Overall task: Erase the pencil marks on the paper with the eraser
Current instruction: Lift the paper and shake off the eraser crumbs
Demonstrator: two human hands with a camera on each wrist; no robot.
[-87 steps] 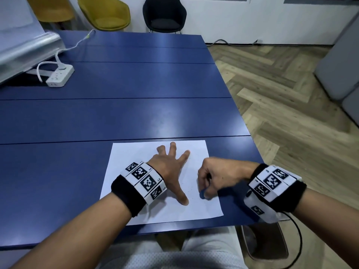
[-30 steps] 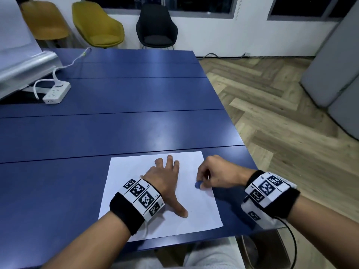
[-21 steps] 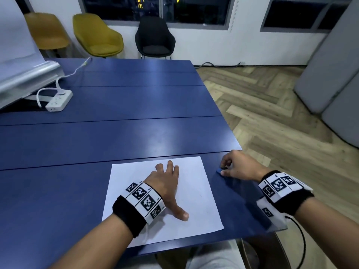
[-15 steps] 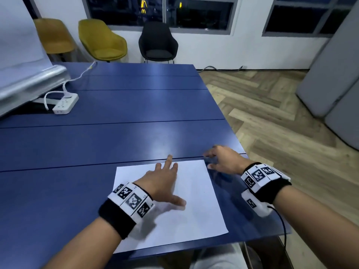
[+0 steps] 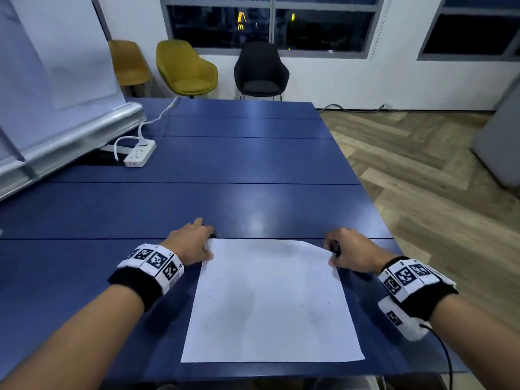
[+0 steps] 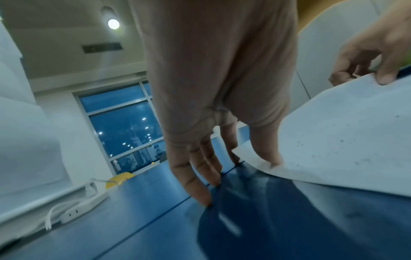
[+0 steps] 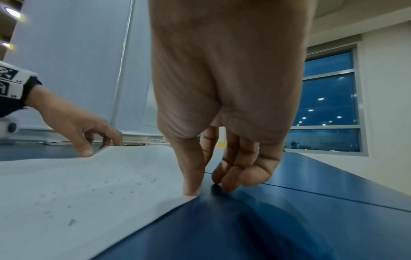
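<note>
the thin white sheet of paper (image 5: 271,302) lies on the smooth glossy dark blue table (image 5: 225,204), right between both hands, and each hand has one of its far corners. the left hand (image 5: 191,243) has its thumb on top of the far left corner with fingers reaching under the edge, pinching it; from the left wrist view that corner curls up off the table like a soft flap while the other fingertips (image 6: 200,193) touch the blue top. the right hand (image 5: 351,253) pinches the far right corner, thumb pressed flat on the sheet and fingers curled just past the edge, and that corner bows up a bit too. something small and dark sits tucked in the right hand's fingers, can't tell if that's the eraser. the paper surface looks matte with tiny grey specks and faint smudges scattered over it. well beyond the left hand there's a white plastic power strip (image 5: 139,156) with a looped white cord.
</note>
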